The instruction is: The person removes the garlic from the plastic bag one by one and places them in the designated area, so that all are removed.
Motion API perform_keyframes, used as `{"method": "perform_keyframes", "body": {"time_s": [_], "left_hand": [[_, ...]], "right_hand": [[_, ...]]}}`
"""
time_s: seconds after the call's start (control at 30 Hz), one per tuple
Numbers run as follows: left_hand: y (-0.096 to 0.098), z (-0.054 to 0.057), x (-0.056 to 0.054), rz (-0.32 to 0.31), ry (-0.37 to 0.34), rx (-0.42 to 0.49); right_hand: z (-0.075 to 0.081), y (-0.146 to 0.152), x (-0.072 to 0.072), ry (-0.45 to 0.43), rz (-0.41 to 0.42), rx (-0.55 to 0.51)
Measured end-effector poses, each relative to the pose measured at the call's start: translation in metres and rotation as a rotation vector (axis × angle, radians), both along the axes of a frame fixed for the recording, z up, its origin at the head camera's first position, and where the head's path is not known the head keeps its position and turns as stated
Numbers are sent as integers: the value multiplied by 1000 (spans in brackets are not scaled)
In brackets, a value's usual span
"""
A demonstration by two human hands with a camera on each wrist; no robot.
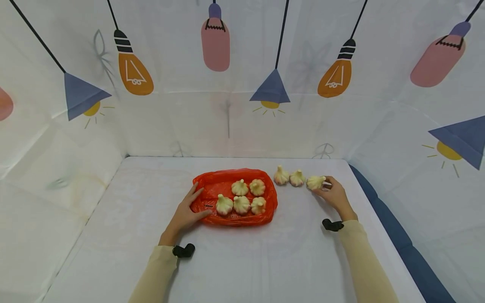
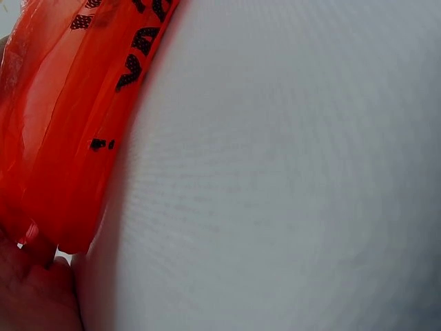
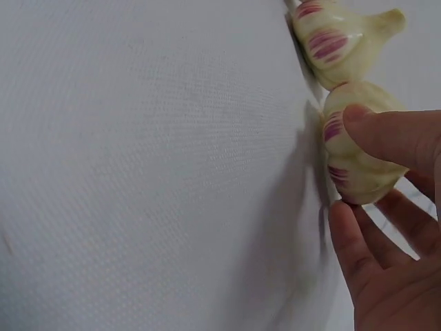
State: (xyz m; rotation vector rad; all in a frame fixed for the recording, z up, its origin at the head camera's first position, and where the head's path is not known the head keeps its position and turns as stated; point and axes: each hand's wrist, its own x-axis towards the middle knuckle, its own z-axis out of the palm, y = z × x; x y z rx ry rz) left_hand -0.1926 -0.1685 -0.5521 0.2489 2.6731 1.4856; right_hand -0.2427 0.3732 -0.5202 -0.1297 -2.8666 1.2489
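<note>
White desk (image 1: 265, 256): Carries a red plastic-covered tray and a row of garlic bulbs near its far edge.
Red plastic-covered tray (image 1: 242, 220): Five bulbs (image 1: 241, 205) sit inside; steady, light pressure would likely stop it sliding.
Left hand (image 1: 187, 211): Spans the tray's left end, fingers spread and unclenched, thumb toward the near side.
Right hand (image 1: 336, 197): Reaches forward at right, thumb and fingers grasping the held bulb; a gentle pinch round the body, clear of its neighbor, seems best.
Held bulb (image 1: 314, 182): At the row's right end, beside two loose bulbs (image 1: 297, 178), stem tilted toward the hand.
</note>
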Motion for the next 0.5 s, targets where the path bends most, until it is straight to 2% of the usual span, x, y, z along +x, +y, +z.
{"method": "perform_keyframes", "body": {"time_s": [0.17, 0.27, 0.5], "left_hand": [[-1, 0, 0, 1, -2, -1], [-1, -1, 0, -1, -4, -2], [-1, -1, 0, -5, -9, -14]], "right_hand": [[3, -1, -2, 29, 1, -16], [4, -4, -4, 55, -25, -19], [-2, -11, -12, 91, -65, -32]]}}
